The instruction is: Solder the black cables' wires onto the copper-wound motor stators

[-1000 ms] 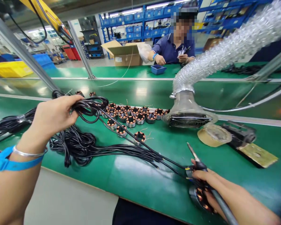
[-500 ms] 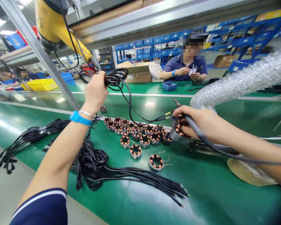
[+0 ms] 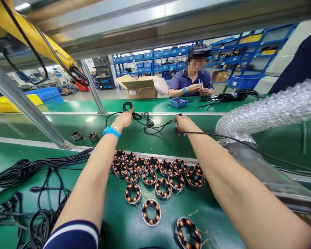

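Note:
My left hand [image 3: 123, 119] is over the far green belt, its index finger stretched out, beside a loosely coiled black cable [image 3: 148, 121]. The coil rests on the belt, and the hand's lower fingers are partly hidden. My right hand [image 3: 184, 122] is closed at the cable's other end, gripping a motor stator [image 3: 181, 134] that shows only in part beneath it. A dark corded tool is also in that hand; its black cord [image 3: 218, 134] runs back over my forearm. Several copper-wound stators [image 3: 149, 177] stand grouped on the near green table.
Two stators [image 3: 93, 137] sit on the belt at left. Black cable bundles [image 3: 17, 169] lie on the left of the table. A silver duct [image 3: 269, 107] comes in at right, a metal beam [image 3: 155, 27] crosses overhead. A co-worker [image 3: 192, 81] sits opposite, near a blue tray [image 3: 178, 102].
Both hands have reached forward to the far belt. The coiled cable, held up by my left hand before, now lies on the belt. The stator in my right hand has moved over the belt too.

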`<state>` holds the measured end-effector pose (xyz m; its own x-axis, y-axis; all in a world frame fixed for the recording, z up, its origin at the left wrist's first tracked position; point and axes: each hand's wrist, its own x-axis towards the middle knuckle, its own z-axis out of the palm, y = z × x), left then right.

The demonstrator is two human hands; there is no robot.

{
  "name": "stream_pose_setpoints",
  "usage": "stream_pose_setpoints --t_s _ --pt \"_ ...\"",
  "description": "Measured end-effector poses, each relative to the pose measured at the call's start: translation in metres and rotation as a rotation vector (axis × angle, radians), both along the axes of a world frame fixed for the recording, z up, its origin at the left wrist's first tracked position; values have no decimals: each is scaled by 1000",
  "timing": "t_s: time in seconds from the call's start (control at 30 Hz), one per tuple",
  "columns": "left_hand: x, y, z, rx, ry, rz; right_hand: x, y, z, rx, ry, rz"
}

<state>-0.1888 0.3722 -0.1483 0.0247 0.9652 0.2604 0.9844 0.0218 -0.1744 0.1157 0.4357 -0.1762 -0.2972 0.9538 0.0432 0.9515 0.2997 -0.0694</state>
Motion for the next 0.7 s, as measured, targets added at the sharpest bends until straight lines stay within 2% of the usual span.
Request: stream_pose_setpoints --t_s 0.1,0.17,0.23,0.3,0.4,0.53,0.63,0.7 --pt "-41 -19 -23 -102 -4 24 8 11 -24 -48 2 -110" --pt "-62 -34 -33 -159 -12 52 14 14 -33 -71 2 -168" --pt "-73 -44 -38 -189 -26 71 18 18 -34 -90 -7 -199" --pt "-70 -43 -38 -182 -46 69 18 24 -29 -102 -26 -203" --pt "-48 -21 -31 -154 -83 32 11 31 -10 -88 -57 -166" --pt "-17 12 -14 -174 -120 29 1 29 29 -29 -65 -49" --pt "-10 15 -3 -162 -107 108 2 14 61 26 -18 54" --pt "-6 11 -1 -166 -88 166 10 -1 79 103 59 128"
